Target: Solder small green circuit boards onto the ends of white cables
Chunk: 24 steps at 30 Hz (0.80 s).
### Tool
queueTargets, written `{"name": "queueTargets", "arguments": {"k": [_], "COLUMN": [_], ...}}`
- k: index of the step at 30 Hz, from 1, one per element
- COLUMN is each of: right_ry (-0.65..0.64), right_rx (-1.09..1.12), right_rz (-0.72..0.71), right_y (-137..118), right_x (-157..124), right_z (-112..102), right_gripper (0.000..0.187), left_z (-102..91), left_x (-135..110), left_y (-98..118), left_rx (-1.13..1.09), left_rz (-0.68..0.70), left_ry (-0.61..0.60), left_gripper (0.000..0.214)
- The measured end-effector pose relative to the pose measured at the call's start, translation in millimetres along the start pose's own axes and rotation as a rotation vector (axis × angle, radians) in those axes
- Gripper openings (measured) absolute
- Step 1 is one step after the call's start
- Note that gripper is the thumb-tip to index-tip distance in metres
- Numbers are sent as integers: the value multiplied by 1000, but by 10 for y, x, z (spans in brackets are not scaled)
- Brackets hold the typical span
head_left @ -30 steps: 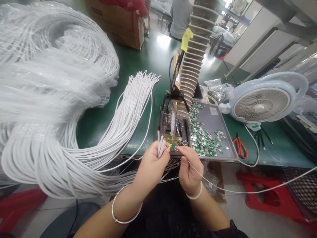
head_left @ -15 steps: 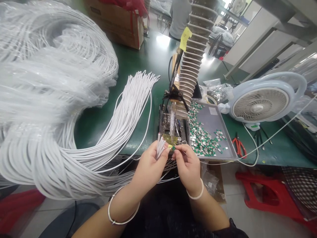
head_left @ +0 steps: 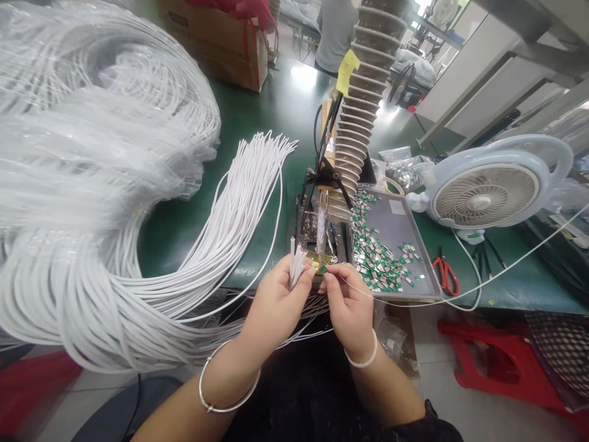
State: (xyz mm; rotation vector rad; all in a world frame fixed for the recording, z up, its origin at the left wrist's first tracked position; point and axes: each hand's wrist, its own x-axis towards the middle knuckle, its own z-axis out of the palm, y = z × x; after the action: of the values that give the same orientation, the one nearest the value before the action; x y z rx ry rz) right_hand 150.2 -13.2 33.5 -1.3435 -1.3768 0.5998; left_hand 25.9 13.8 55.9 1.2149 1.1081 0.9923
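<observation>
My left hand grips a small bunch of white cable ends, their tips pointing up. My right hand pinches a tiny green-and-silver terminal between finger and thumb, close to those cable ends. A thin white wire runs from my right fingers off to the right. Just beyond my hands stands a small soldering jig with a gold-coloured plate. A long bundle of white cables curves from a huge plastic-wrapped coil towards my hands.
A grey metal tray of green-and-silver terminals sits right of the jig. Beyond it are a white fan and red-handled snips on the green bench. A ribbed column rises behind the jig; a red stool stands on the floor.
My hands have drawn slightly closer together. The cable ends are gathered tighter than a second ago, and the thin wire now rises to the right instead of sagging low.
</observation>
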Motion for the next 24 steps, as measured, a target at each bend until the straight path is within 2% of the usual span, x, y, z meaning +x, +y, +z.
{"name": "queueTargets", "arguments": {"k": [15,24], "right_ry": [5,-7], "right_rx": [11,17], "right_rz": [-15,-27], "right_y": [-48,-53], "right_x": [0,-29], "right_z": [6,19], "right_gripper": [9,9], "left_z": [-11,-21], "left_x": [-14,-16], "left_y": [47,-21], "left_rx": [5,-7], "left_rz": [0,2], "left_ry": [8,7], "left_gripper": [12,13]}}
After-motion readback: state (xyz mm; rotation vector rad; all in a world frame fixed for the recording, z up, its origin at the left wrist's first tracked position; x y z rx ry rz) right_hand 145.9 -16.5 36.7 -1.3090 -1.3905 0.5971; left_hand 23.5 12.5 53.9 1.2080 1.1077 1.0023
